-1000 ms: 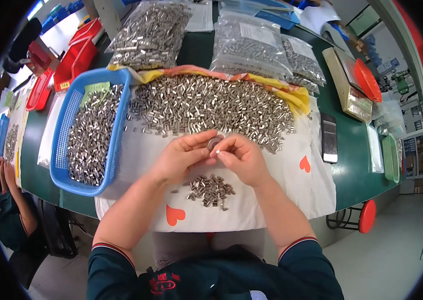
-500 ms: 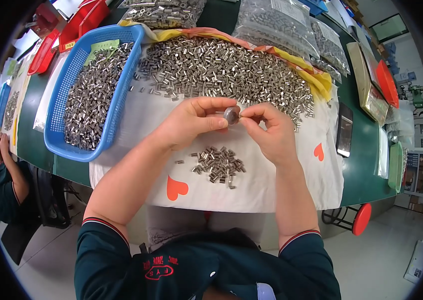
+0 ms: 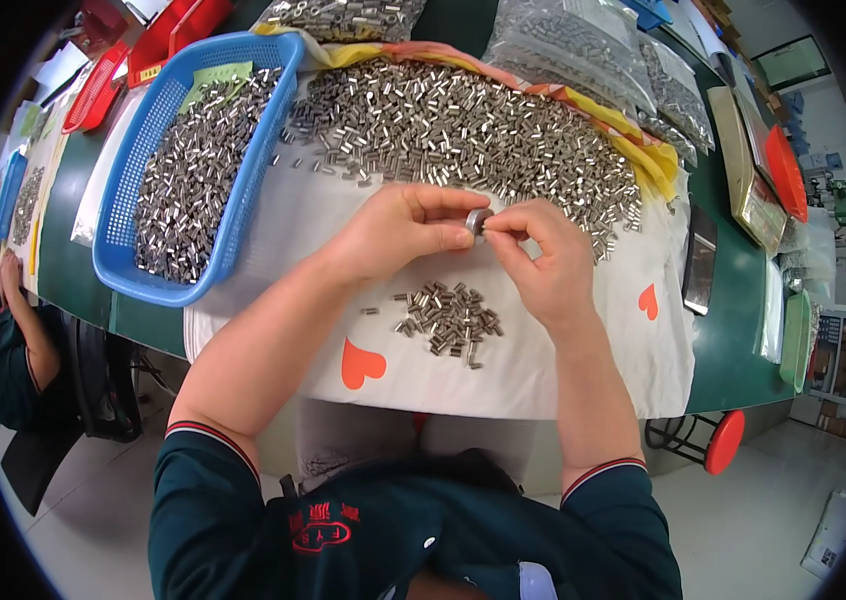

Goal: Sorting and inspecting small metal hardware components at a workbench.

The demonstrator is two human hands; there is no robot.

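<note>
Between thumb and fingers, my left hand (image 3: 413,228) pinches a round metal ring-like piece (image 3: 478,221). My right hand (image 3: 548,255) is closed in a pinch against the ring's right side; whatever its fingertips hold is too small or hidden to make out. Below my hands, a small pile of short metal cylinders (image 3: 451,318) rests on a white cloth (image 3: 533,375) with orange hearts. Beyond my hands spreads a large heap of similar cylinders (image 3: 463,125).
A blue plastic basket (image 3: 108,225) of metal cylinders stands at left. Clear bags (image 3: 568,50) of parts lie at the back, along a yellow and orange cloth edge (image 3: 643,150). At right are a phone (image 3: 700,262) and a red stool (image 3: 724,442). Another person (image 3: 18,340) sits far left.
The ring has turned more edge-on between my fingers. My hands stay close together around it, while the whole view has shifted slightly.
</note>
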